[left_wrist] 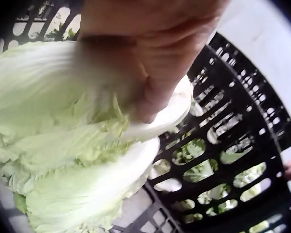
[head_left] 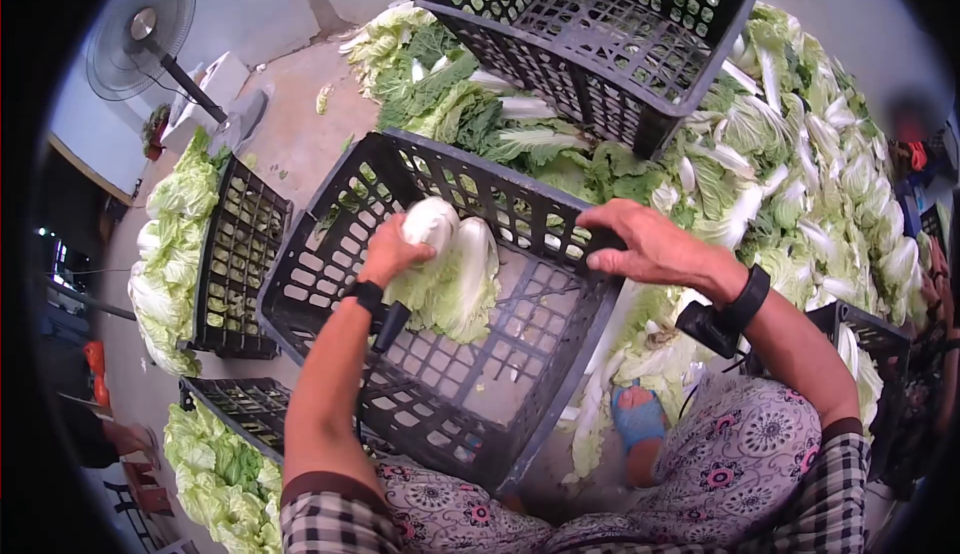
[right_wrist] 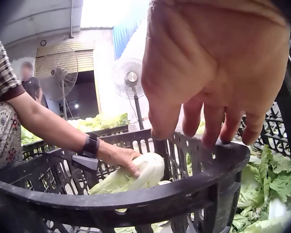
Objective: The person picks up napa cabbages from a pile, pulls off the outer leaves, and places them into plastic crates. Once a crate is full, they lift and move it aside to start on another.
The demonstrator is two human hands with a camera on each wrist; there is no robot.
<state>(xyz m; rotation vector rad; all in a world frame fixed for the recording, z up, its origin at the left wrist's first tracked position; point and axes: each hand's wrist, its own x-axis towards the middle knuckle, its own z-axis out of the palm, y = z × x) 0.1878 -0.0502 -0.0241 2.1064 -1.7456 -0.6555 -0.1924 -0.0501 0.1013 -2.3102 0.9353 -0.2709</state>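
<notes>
Inside a black plastic crate (head_left: 450, 160), my left hand (head_left: 393, 254) grips a napa cabbage (head_left: 431, 220) around its pale base. The left wrist view shows the thumb pressed against the white stem end. A second napa cabbage (head_left: 474, 272) lies right beside it on the crate's slatted floor. My right hand (head_left: 658, 244) is at the crate's right-hand rim, holding no cabbage. In the right wrist view its fingers (right_wrist: 213, 121) point down with the fingertips right at the rim (right_wrist: 223, 158).
Another black crate (head_left: 655, 104) sits tilted on a big heap of napa cabbages and loose leaves (head_left: 790, 164). Filled crates (head_left: 240, 254) stand to the left. Behind them is a standing fan (head_left: 143, 24). A blue-shod foot (head_left: 638, 416) is close to the crate.
</notes>
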